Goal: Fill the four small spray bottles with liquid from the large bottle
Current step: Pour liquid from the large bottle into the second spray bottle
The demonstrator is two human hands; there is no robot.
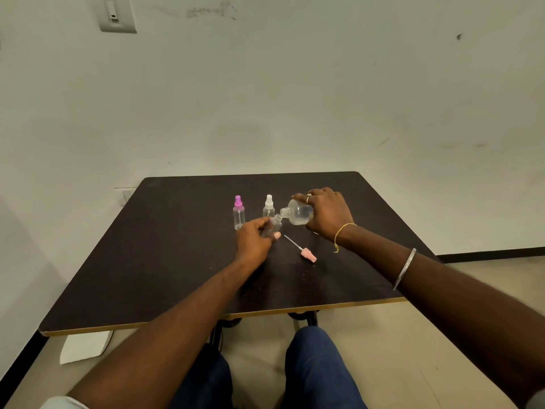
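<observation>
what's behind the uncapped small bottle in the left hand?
A white-capped spray bottle stands upright just behind it. Its base is covered by the held bottle, and its liquid level cannot be told.

Both forearms reach toward 12 o'clock. Left hand (256, 242) grips a small bottle (274, 224); right hand (328, 215), at its 2 o'clock, grips the large bottle (299, 213).

Base of small bottle (274, 224) behind left hand (253, 242) fingers (256, 225).
</observation>
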